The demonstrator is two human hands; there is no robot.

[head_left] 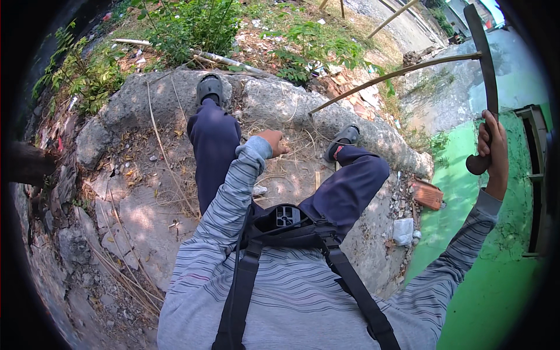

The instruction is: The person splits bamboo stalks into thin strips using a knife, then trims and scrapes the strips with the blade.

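Note:
Raised at the far right, my right hand (pixel 493 146) is closed round the handle of a machete (pixel 483 52). Its long dark blade points up, and the rounded dark butt shows below the fist. A thin curved wooden stick (pixel 396 74) slants up from near my right shoe to the blade; whether it is stuck on the blade or merely touches it, I cannot tell. Over the ground between my knees, my left hand (pixel 273 142) has its fingers drawn together. Anything inside them is hidden. Thin pale strips (pixel 303 143) lie scattered below and beyond that hand.
A rough concrete ledge (pixel 274 99) runs in front of me, with my shoes (pixel 210 88) against it. Green plants (pixel 198 29) and litter lie beyond. To the right are a green wall (pixel 466 233), a brick (pixel 427 195) and a pale lump (pixel 403 231). Long strips (pixel 125 265) lie left.

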